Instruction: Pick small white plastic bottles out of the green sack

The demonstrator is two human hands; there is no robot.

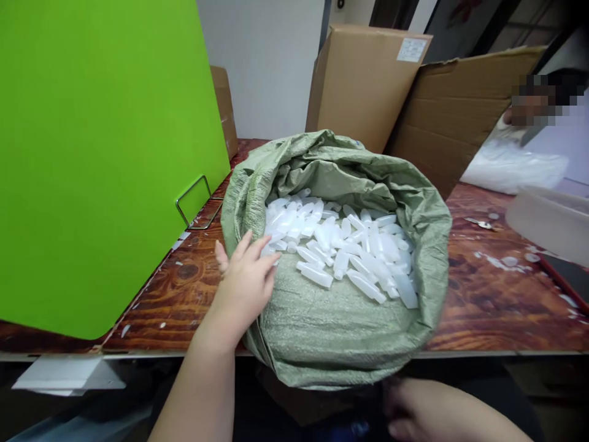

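A green woven sack with its rim rolled down stands open on the table. Inside lies a heap of small translucent white plastic bottles, against its back and right side. My left hand rests at the sack's left rim, fingers spread, their tips beside the nearest bottles; nothing shows in its grasp. Below the table's front edge, under the sack's right front, is my right hand. It is blurred and in shadow, so its fingers cannot be made out.
A bright green panel with a wire stand rises at left. Cardboard boxes stand behind the sack. At right are a translucent tub, keys and white scraps on the wooden table. Another person is at far right.
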